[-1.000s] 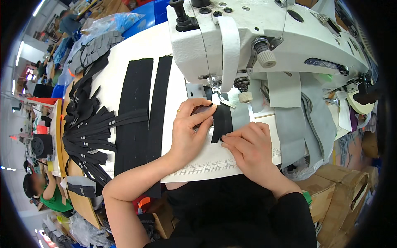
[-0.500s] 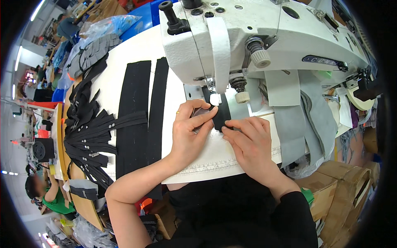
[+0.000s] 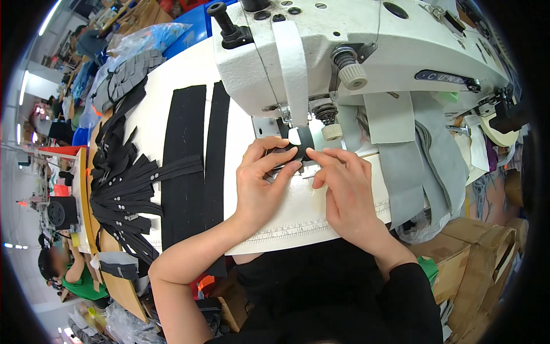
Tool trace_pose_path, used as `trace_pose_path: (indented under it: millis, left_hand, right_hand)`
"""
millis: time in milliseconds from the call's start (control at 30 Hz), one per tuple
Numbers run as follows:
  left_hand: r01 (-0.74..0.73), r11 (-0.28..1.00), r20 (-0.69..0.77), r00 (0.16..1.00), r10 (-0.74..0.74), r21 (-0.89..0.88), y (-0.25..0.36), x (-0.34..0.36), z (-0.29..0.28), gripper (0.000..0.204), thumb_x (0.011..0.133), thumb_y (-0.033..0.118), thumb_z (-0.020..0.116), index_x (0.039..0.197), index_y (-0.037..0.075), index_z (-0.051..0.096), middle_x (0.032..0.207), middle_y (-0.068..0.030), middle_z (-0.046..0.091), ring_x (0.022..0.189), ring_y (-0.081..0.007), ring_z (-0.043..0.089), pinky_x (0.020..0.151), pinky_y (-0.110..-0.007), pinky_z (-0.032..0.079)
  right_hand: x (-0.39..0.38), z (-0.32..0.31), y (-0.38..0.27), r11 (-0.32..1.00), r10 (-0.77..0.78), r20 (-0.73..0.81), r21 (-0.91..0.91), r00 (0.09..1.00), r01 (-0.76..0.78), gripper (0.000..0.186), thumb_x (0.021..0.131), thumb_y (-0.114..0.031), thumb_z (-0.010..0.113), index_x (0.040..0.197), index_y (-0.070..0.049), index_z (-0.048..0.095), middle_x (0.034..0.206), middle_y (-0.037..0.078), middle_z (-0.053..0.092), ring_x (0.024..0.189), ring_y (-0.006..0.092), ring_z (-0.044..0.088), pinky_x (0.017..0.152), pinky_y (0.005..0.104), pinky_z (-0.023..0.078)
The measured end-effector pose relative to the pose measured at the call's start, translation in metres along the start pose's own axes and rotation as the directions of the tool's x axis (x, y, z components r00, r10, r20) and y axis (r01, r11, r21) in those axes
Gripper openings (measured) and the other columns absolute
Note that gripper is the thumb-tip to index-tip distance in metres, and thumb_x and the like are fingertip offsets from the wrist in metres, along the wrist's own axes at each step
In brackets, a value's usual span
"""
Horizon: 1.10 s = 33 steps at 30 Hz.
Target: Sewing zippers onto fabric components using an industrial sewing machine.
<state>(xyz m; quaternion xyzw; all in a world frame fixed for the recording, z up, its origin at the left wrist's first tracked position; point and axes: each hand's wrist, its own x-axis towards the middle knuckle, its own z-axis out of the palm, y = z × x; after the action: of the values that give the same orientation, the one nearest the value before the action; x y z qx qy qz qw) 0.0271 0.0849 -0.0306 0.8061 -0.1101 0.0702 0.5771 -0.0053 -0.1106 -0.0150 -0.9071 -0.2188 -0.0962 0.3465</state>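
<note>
A white sewing machine [image 3: 246, 69] has a short black fabric strip [image 3: 303, 136] lying beneath its presser-foot area, partly hidden by a white piece on top. My left hand [image 3: 258, 192] is closed on the strip's near left part, fingertips just below the foot. My right hand [image 3: 349, 195] has its index fingertip pressing the strip's right part, the other fingers curled; a thin item by its thumb is too small to make out. The needle's tip cannot be made out.
Long black strips [image 3: 183, 126] and heaped zippers [image 3: 123, 200] cover the left of the white table [image 3: 292, 238]. Grey fabric pieces [image 3: 401, 189] hang at right, above cardboard boxes [image 3: 464, 269]. Co-workers, one in green [image 3: 80, 286], are at the far left.
The black strip has slid away from me under the machine, leaving less showing. Both hands followed it, my right hand's fingertips moving up closer to the foot.
</note>
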Motion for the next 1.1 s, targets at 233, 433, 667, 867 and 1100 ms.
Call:
trace_pose_path:
  millis: [233, 433, 667, 867, 1100]
  left_hand:
    - [-0.064, 0.995, 0.002, 0.998, 0.064, 0.070, -0.005, 0.001, -0.002, 0.025, 0.086, 0.001, 0.081, 0.111, -0.001, 0.076, 0.122, -0.0151, 0.066, 0.108, -0.0240, 0.070, 0.086, -0.030, 0.062]
    - [-0.127, 0.975, 0.021, 0.992, 0.126, 0.180, -0.003, 0.003, -0.003, 0.024, 0.085, 0.004, 0.082, 0.108, 0.000, 0.072, 0.123, -0.0171, 0.067, 0.116, -0.0297, 0.066, 0.094, -0.036, 0.057]
    - [-0.087, 0.982, 0.010, 0.996, 0.086, 0.168, 0.002, 0.003, -0.002, 0.022, 0.085, 0.004, 0.082, 0.104, 0.000, 0.070, 0.125, -0.0180, 0.068, 0.120, -0.0315, 0.063, 0.097, -0.037, 0.054]
    - [-0.101, 0.985, 0.016, 0.995, 0.100, 0.139, -0.003, 0.001, -0.004, 0.020, 0.086, 0.003, 0.080, 0.103, -0.001, 0.070, 0.121, -0.0168, 0.069, 0.117, -0.0305, 0.064, 0.096, -0.036, 0.054]
    - [0.030, 0.987, -0.062, 0.998, -0.021, 0.161, 0.006, 0.030, -0.020, 0.009, 0.097, 0.001, 0.062, 0.103, -0.002, 0.067, 0.109, -0.0154, 0.068, 0.107, -0.0307, 0.064, 0.107, -0.041, 0.042]
  right_hand:
    - [0.001, 0.004, 0.000, 0.998, -0.021, 0.052, -0.052, 0.998, 0.023, 0.025, 0.080, 0.009, 0.058, 0.099, -0.007, 0.055, 0.150, 0.017, 0.055, 0.142, 0.0359, 0.045, 0.110, 0.0513, 0.029]
    - [-0.001, 0.006, 0.000, 0.997, -0.009, 0.044, -0.082, 0.999, 0.012, 0.023, 0.082, 0.007, 0.058, 0.099, -0.008, 0.056, 0.151, 0.017, 0.055, 0.146, 0.0360, 0.042, 0.113, 0.0521, 0.027]
    - [-0.003, 0.006, 0.002, 0.997, -0.003, 0.030, -0.074, 1.000, 0.005, 0.022, 0.083, 0.007, 0.058, 0.098, -0.008, 0.056, 0.151, 0.015, 0.055, 0.145, 0.0340, 0.044, 0.113, 0.0511, 0.027]
    - [-0.002, 0.006, 0.000, 0.999, 0.010, 0.004, -0.042, 1.000, -0.010, 0.023, 0.081, 0.010, 0.054, 0.095, -0.008, 0.051, 0.149, 0.015, 0.058, 0.140, 0.0336, 0.049, 0.111, 0.0474, 0.029]
    - [-0.002, 0.006, 0.000, 1.000, -0.012, -0.052, -0.024, 0.999, 0.011, 0.024, 0.077, 0.009, 0.059, 0.094, -0.007, 0.056, 0.137, 0.010, 0.062, 0.125, 0.0318, 0.054, 0.104, 0.0458, 0.032]
